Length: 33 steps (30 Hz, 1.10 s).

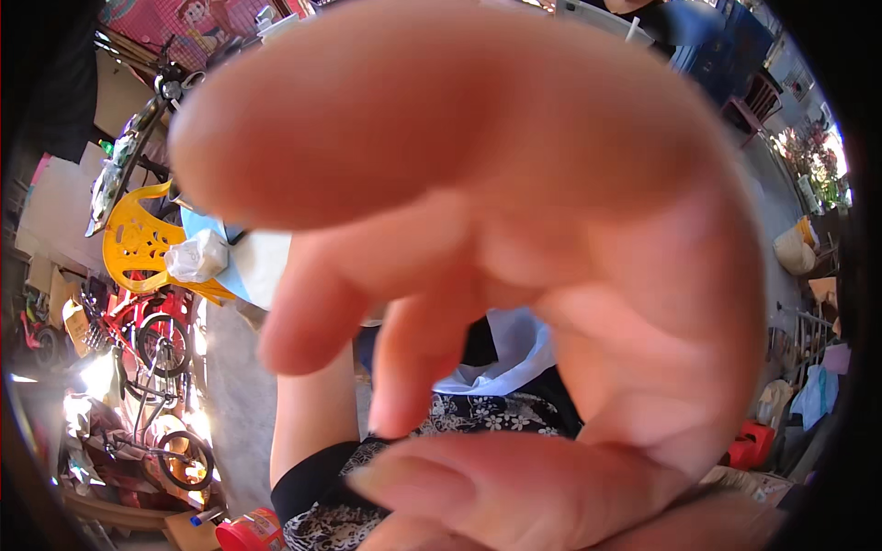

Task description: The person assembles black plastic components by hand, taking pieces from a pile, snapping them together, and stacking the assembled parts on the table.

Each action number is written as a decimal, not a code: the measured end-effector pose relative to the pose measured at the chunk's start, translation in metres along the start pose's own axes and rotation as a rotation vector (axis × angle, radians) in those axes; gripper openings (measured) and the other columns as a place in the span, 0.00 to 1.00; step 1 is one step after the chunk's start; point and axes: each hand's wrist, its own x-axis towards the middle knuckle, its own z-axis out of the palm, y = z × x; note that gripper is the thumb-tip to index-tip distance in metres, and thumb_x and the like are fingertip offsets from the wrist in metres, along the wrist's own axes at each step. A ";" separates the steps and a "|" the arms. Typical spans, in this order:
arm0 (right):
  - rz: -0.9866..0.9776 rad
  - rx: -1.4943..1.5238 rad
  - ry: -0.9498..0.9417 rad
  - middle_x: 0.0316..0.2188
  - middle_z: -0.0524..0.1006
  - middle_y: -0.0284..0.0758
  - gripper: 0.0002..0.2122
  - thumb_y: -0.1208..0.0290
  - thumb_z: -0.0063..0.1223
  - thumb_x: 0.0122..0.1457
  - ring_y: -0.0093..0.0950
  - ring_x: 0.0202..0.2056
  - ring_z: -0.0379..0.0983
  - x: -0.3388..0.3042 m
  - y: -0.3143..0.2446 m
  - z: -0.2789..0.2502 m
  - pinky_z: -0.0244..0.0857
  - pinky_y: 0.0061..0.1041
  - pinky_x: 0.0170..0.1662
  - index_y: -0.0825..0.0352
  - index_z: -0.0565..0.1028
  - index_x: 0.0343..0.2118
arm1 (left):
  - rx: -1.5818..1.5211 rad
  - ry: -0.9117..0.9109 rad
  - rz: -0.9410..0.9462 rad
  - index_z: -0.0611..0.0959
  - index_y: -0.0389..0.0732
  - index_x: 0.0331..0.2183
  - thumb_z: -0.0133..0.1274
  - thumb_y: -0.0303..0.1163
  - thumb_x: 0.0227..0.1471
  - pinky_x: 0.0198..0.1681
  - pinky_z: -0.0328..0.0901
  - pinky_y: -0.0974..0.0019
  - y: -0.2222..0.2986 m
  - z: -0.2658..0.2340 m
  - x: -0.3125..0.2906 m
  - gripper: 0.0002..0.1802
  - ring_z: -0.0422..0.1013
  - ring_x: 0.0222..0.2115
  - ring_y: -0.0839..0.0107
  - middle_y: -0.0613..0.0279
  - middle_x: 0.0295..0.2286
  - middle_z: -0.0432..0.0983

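My right hand (634,294) fills most of the head view, very close and partly blurred. Its fingers curl loosely toward the left, apart from the thumb below, and nothing shows between them. On the left, my bare left forearm (317,395) reaches forward from a black sleeve; the left hand is hidden behind the right one. Dark patterned cloth with white flowers (487,415) covers my lap. Beyond the fingers, part of a pale blue-white sheet or bag (519,354) shows beside something black.
At the left stand a yellow plastic chair (138,239), a white plastic bag (197,255) and a red bicycle (165,344). A red bucket (250,531) sits at lower left. To the right are a dark red chair (759,103) and a red container (751,445).
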 end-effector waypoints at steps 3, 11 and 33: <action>0.096 0.084 0.033 0.32 0.71 0.47 0.24 0.66 0.50 0.50 0.24 0.22 0.67 0.002 -0.005 -0.002 0.63 0.18 0.28 0.70 0.60 0.49 | -0.100 0.120 0.130 0.69 0.39 0.49 0.51 0.52 0.43 0.48 0.60 0.64 -0.003 -0.005 -0.005 0.36 0.65 0.47 0.57 0.49 0.46 0.68; 0.022 0.108 -0.078 0.25 0.73 0.39 0.09 0.76 0.40 0.56 0.21 0.23 0.67 0.016 0.038 -0.002 0.63 0.17 0.28 0.72 0.70 0.37 | -0.218 0.003 0.103 0.71 0.46 0.48 0.52 0.46 0.38 0.45 0.63 0.59 0.013 -0.023 -0.051 0.33 0.68 0.40 0.51 0.55 0.42 0.71; -0.231 -1.352 -0.106 0.45 0.67 0.37 0.16 0.69 0.56 0.41 0.32 0.50 0.60 -0.006 0.269 -0.032 0.51 0.38 0.52 0.62 0.75 0.37 | -0.191 0.484 0.247 0.76 0.47 0.43 0.50 0.35 0.48 0.55 0.44 0.44 0.046 -0.050 -0.114 0.17 0.56 0.51 0.52 0.55 0.45 0.66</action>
